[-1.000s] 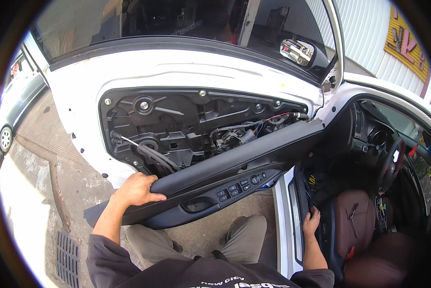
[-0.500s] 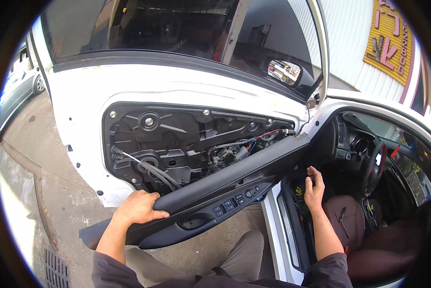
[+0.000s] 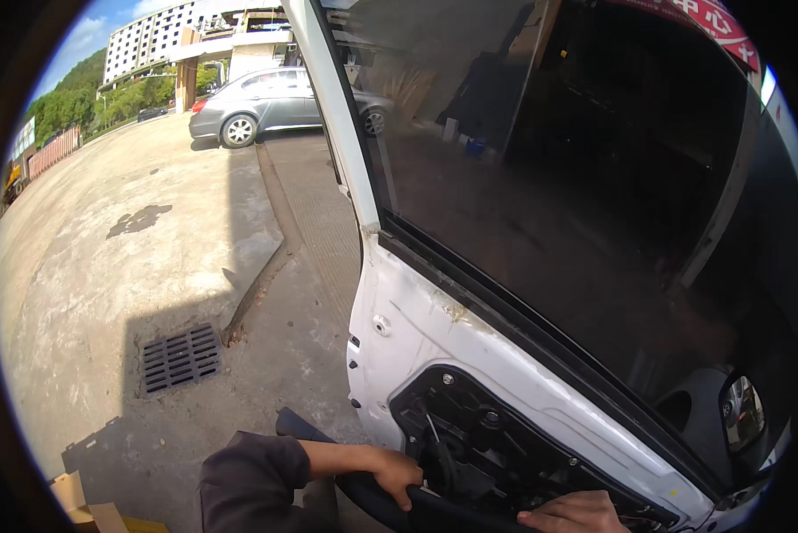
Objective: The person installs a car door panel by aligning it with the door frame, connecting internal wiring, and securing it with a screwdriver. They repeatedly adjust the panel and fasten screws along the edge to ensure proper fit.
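Note:
My left hand (image 3: 397, 475) is curled around the rear end of a black door trim panel (image 3: 303, 425), which sits low against the open white car door (image 3: 434, 333). At the bottom edge of the view, my right hand (image 3: 578, 513) grips the panel's top edge further along. Above both hands, the door's inner cavity (image 3: 488, 440) is exposed, with black mechanisms and cables. Most of the trim panel is cut off below the frame.
The door's dark window glass (image 3: 576, 178) fills the upper right, and a side mirror (image 3: 742, 413) shows at the lower right. On the concrete to the left is a drain grate (image 3: 179, 357). A cardboard box (image 3: 83, 508) lies at the lower left. A grey car (image 3: 274, 105) is parked far off.
The view has swung up and left, away from the car's interior. My right hand left the door sill area and now sits on the trim panel. The panel is raised against the door.

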Action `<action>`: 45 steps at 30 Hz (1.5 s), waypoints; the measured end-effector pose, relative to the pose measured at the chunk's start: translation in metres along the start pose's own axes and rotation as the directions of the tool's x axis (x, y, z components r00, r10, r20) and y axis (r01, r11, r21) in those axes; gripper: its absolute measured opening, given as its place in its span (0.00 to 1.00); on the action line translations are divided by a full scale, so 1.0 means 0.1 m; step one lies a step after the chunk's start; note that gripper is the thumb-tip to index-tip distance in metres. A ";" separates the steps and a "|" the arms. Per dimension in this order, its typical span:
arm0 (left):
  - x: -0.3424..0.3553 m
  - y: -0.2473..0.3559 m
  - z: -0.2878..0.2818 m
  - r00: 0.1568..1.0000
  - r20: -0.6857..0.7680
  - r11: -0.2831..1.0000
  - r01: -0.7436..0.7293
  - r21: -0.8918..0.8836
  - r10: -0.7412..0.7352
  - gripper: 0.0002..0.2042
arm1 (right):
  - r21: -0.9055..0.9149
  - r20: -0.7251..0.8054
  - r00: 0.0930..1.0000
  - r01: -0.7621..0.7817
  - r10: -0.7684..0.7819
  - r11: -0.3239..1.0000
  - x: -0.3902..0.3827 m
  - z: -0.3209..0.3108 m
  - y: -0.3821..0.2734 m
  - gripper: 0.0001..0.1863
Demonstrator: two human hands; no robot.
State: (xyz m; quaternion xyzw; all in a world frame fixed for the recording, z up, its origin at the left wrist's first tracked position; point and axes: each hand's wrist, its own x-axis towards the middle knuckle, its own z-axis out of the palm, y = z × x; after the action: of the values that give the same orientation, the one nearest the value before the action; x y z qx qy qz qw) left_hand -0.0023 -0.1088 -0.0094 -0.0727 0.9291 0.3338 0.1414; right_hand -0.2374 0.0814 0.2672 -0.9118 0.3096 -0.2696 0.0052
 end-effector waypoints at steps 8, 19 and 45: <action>-0.81 1.37 -1.24 0.970 -0.009 0.970 0.243 0.031 -0.243 0.32 | 0.318 0.460 0.869 -0.354 0.184 0.879 0.79 -1.41 -0.50 0.19; -2.05 3.69 -3.06 0.182 -0.860 0.681 0.542 0.492 0.476 0.24 | 0.165 -0.395 0.621 -0.677 0.677 0.717 -1.12 -4.32 -0.87 0.22; -1.80 3.94 -3.89 0.461 -0.886 0.591 0.704 0.394 0.041 0.13 | -0.220 0.638 0.580 -0.494 0.507 0.841 -1.16 -3.31 0.96 0.16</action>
State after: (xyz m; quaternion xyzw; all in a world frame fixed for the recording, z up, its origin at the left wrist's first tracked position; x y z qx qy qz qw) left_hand -0.0051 -0.0482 0.5698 -0.3595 0.8866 -0.1802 -0.2285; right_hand -0.5321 0.1218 0.4764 -0.8207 0.5325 0.0946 0.1841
